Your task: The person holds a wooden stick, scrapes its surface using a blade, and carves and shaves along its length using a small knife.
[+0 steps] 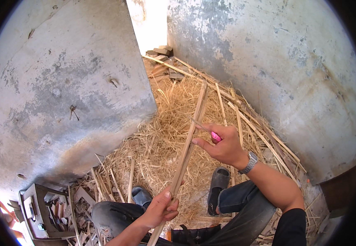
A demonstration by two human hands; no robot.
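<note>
Taking the view's centre as the clock's pivot, I found the left hand (161, 209) at six o'clock, clenched around a long, flat, pale-brown wood-like strip (186, 151) running from half past six to one o'clock. The right hand (226, 144), at four o'clock, gripped a slim, pink-handled metal blade (199, 124), held across the strip, thumb against its edge. Beyond, I noted curly straw-coloured shavings (151, 143) covering the floor, dark open-toed slippers (220, 178) at five and seven, and a dark, box-shaped frame (31, 208) at eight.
</note>
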